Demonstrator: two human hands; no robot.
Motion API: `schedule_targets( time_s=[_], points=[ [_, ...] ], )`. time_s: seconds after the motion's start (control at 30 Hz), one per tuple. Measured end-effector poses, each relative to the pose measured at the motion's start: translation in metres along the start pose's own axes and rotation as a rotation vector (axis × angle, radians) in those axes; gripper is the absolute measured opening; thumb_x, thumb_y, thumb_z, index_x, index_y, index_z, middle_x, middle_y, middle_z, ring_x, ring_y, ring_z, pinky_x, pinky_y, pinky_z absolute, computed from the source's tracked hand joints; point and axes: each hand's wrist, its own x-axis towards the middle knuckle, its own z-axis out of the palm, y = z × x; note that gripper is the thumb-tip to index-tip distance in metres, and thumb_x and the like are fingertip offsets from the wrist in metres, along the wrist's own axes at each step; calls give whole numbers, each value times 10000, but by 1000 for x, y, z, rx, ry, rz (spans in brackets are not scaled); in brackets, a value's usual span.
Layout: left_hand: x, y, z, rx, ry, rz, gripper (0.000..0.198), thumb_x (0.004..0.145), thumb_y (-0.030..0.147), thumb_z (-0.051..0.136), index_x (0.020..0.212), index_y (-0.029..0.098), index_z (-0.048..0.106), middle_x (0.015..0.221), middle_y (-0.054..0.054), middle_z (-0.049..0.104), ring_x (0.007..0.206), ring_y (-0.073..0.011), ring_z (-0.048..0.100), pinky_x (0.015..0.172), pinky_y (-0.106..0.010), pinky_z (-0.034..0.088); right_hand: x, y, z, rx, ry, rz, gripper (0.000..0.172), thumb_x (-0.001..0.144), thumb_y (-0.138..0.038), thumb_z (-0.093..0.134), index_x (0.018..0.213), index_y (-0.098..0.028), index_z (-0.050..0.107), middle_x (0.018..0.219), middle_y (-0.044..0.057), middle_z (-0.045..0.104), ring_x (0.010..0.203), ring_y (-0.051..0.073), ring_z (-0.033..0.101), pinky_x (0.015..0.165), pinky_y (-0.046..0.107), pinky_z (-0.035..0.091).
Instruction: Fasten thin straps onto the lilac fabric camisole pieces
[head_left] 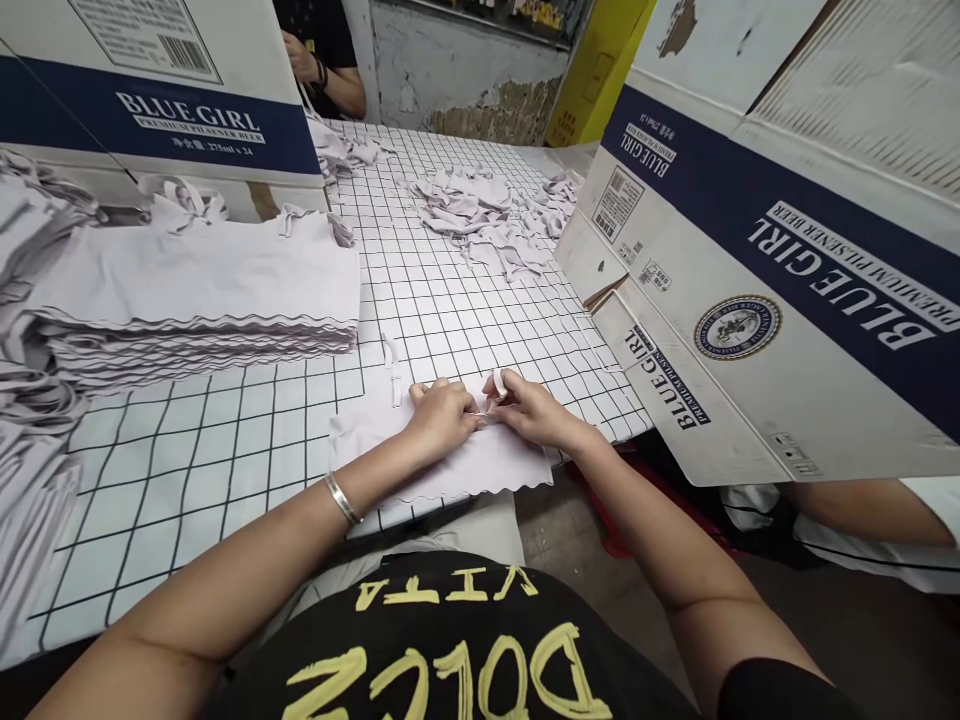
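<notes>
A pale lilac strappy top (450, 468) with a wavy lower edge lies flat at the table's front edge, its hem hanging slightly over. My left hand (444, 415) is closed with its fingertips pinching the top's upper edge. Close beside it, my right hand (534, 410) pinches the same edge where a thin strap (499, 382) loops up by its fingers. Exactly what lies between the fingertips is too small to make out. The other strap (396, 385) lies loose on the table, left of my left hand.
Neatly stacked tops (202, 280) and more heaped cloth (34, 480) are at the left. Loose tops (472, 215) lie farther back on the grid-patterned table (247, 440). Cardboard beer boxes stand left (217, 125) and right (720, 250). Another person (330, 60) is across the table; another arm (877, 515) shows at right.
</notes>
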Motion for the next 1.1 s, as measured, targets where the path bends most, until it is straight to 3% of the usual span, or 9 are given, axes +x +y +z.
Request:
schedule_targets(
  time_s=[0.27, 0.43, 0.6, 0.77, 0.83, 0.93, 1.03, 1.1],
  points=[
    [0, 1, 1, 37, -7, 39, 159, 818, 291, 665, 718, 169, 669, 886, -45, 677, 978, -232, 490, 824, -413, 233, 3, -3, 4, 2, 14, 1, 164, 816, -148, 531, 941, -225, 458, 882, 2, 601, 808, 144, 608, 743, 294, 476],
    [2, 0, 1, -11, -50, -27, 198, 786, 309, 698, 676, 155, 638, 870, -35, 679, 1002, -239, 504, 855, -418, 242, 5, 1, 17, 72, 151, 7, 111, 799, -178, 567, 840, -217, 472, 816, -20, 571, 731, 126, 576, 688, 270, 460],
    [1, -4, -4, -89, -50, -89, 173, 785, 362, 679, 763, 190, 683, 923, -26, 688, 1033, -255, 525, 892, -439, 244, 3, 9, 36, 385, 269, 63, 227, 755, -220, 655, 795, -217, 432, 812, -13, 603, 766, 137, 593, 724, 288, 482],
    [0, -4, -3, 13, -74, -49, 193, 822, 354, 651, 767, 171, 681, 914, -48, 678, 1038, -269, 529, 908, -464, 284, 10, 10, 36, 430, 338, 112, 279, 697, -257, 720, 792, -209, 462, 750, -30, 595, 698, 120, 575, 683, 268, 464],
    [-9, -5, 0, 141, -5, 19, 216, 832, 346, 652, 954, 172, 686, 1043, -89, 658, 1075, -282, 523, 931, -476, 302, 21, 10, 26, 465, 386, 180, 338, 674, -290, 737, 886, -209, 486, 719, -40, 593, 628, 112, 556, 617, 255, 444],
    [-37, -12, 6, 344, 109, 215, 514, 831, 362, 663, 1303, 207, 532, 1369, -153, 494, 1255, -327, 424, 1039, -532, 229, 40, 14, 8, 526, 480, 282, 432, 651, -328, 735, 969, -203, 472, 754, -16, 626, 562, 103, 522, 520, 232, 386],
    [-74, -25, 6, 444, 85, 388, 533, 895, 415, 562, 1392, 268, 435, 1500, -120, 368, 1362, -337, 313, 1087, -571, 151, 52, 21, -3, 438, 572, 303, 395, 672, -341, 696, 965, -210, 465, 810, 2, 628, 605, 118, 534, 525, 238, 387],
    [-98, -35, -3, 477, 130, 389, 479, 942, 400, 473, 1397, 261, 420, 1489, -108, 392, 1358, -318, 328, 1091, -566, 160, 51, 25, -6, 246, 645, 253, 324, 709, -338, 655, 966, -219, 496, 826, -1, 605, 649, 125, 530, 592, 261, 426]
  ],
)
